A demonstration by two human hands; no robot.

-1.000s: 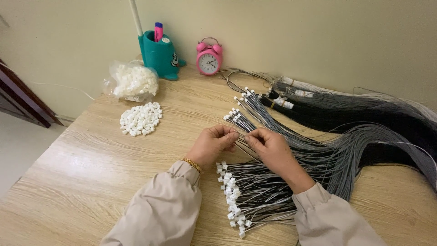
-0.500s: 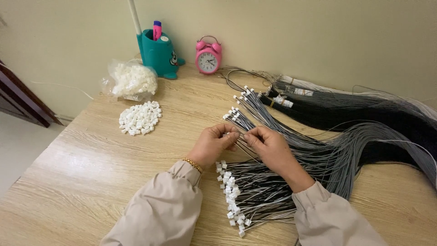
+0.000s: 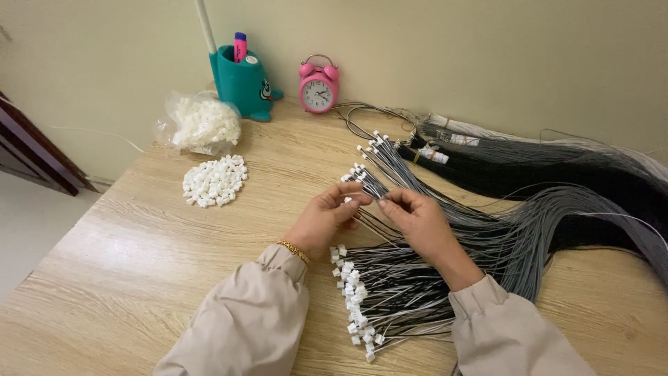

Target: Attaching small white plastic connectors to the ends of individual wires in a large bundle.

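Beige sleeves led to both hands, meeting just above the finished wire bundle (image 3: 390,292). The left hand (image 3: 327,219) and right hand (image 3: 414,216) were closed, pinching one thin wire (image 3: 372,202) between them; it ran toward the far-right grey wires (image 3: 487,230), beyond the bundle.

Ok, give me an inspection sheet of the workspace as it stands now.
Surface: wooden table, light grain.
Job's things: wire bundle with white connectors under the wrists; bare-ended grey wires fanned beyond; loose white connectors.
Clutter: bag of connectors, teal pen holder, pink alarm clock.
Hands: left hand and right hand pinch a wire between them.
Cables: black bundle at right.
Surroundings: plain wall.
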